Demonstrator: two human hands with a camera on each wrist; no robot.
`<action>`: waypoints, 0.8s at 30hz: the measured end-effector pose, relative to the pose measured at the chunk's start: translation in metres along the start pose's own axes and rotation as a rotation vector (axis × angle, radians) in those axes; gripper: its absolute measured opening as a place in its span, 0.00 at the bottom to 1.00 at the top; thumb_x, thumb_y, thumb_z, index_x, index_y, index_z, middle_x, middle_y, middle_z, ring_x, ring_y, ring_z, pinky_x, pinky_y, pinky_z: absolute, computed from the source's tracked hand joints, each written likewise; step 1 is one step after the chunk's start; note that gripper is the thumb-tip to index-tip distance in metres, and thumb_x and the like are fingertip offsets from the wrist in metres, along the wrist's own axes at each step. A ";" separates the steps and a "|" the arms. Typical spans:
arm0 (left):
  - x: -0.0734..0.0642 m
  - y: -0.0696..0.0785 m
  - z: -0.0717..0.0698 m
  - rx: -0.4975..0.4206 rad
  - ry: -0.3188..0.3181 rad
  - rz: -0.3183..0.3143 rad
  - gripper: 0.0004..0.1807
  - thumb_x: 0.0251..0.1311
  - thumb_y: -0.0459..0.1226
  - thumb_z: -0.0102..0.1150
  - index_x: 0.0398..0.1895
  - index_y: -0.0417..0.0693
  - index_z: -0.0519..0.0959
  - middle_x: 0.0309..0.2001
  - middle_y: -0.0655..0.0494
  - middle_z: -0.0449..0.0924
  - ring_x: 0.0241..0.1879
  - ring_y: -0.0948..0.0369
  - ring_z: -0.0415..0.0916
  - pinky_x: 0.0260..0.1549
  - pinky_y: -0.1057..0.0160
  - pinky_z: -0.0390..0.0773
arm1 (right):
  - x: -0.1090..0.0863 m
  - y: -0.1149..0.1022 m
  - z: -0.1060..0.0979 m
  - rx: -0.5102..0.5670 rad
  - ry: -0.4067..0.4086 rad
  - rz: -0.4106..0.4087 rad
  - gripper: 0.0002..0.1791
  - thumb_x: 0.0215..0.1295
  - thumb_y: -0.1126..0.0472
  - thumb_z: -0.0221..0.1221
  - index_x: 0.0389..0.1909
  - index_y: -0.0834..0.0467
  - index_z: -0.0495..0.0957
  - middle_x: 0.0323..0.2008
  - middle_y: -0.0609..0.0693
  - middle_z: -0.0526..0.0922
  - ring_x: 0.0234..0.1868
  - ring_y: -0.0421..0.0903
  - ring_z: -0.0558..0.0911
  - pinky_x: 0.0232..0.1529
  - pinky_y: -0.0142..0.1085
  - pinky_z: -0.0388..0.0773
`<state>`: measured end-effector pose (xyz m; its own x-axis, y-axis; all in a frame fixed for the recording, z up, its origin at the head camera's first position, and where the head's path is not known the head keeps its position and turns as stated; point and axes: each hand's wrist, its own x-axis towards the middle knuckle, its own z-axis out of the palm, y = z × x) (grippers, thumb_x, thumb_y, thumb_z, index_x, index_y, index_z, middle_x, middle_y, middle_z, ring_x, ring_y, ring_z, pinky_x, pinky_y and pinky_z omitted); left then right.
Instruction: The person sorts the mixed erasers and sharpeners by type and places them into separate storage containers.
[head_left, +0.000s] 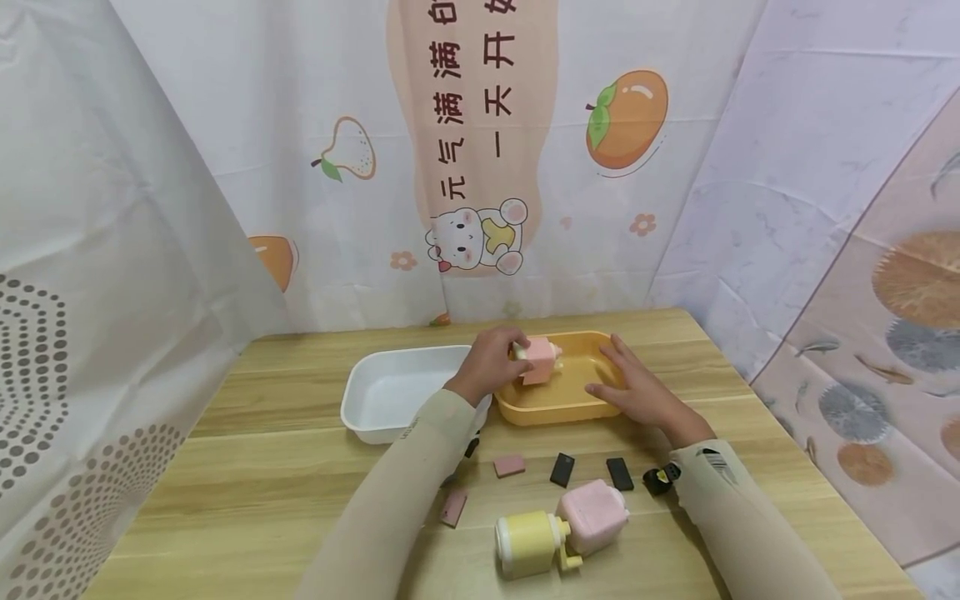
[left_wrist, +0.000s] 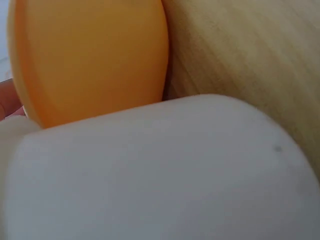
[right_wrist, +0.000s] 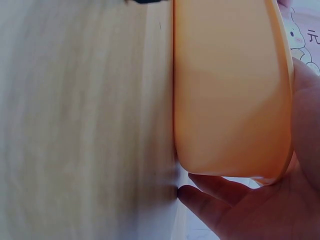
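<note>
At the left end of an orange tray, my left hand grips a pink hand-crank pencil sharpener between thumb and fingers. The sharpener is over the tray's inside, its pale knobbed end pointing right. My right hand holds the tray's right end, thumb over the rim and other fingers along the outside. In the right wrist view, fingertips lie by the end wall, close to the wood. A white tray stands left of the orange one, partly hidden by my left forearm; its wall fills much of the left wrist view.
Nearer me lie a yellow crank sharpener and a larger pink sharpener, side by side. Between them and the trays are small flat blocks: black ones and pink ones. A printed curtain hangs behind the table.
</note>
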<state>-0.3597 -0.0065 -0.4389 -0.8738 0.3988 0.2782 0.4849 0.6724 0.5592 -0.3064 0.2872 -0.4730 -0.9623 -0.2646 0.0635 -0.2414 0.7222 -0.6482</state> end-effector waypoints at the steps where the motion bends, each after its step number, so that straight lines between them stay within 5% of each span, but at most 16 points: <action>1: 0.000 0.000 0.001 -0.003 0.004 -0.008 0.15 0.58 0.41 0.77 0.46 0.50 0.85 0.42 0.59 0.83 0.39 0.59 0.77 0.39 0.66 0.79 | 0.000 0.000 0.000 0.001 0.001 -0.001 0.55 0.68 0.34 0.62 0.83 0.60 0.48 0.84 0.57 0.32 0.82 0.69 0.42 0.74 0.71 0.46; 14: 0.003 0.001 0.010 -0.088 0.017 -0.118 0.14 0.57 0.38 0.78 0.45 0.51 0.85 0.43 0.59 0.83 0.39 0.60 0.77 0.37 0.68 0.81 | 0.001 0.000 0.000 0.003 0.001 -0.006 0.54 0.70 0.37 0.62 0.83 0.60 0.47 0.84 0.58 0.31 0.82 0.69 0.41 0.75 0.70 0.46; 24: 0.004 0.000 0.012 -0.060 0.004 -0.096 0.13 0.57 0.38 0.78 0.41 0.52 0.83 0.37 0.59 0.80 0.35 0.62 0.77 0.33 0.68 0.79 | -0.001 -0.001 0.000 0.009 -0.002 -0.004 0.54 0.70 0.36 0.62 0.83 0.60 0.47 0.84 0.56 0.30 0.82 0.68 0.41 0.75 0.70 0.46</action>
<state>-0.3628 0.0024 -0.4477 -0.9162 0.3320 0.2243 0.3963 0.6685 0.6293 -0.3051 0.2863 -0.4726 -0.9610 -0.2689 0.0646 -0.2442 0.7154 -0.6546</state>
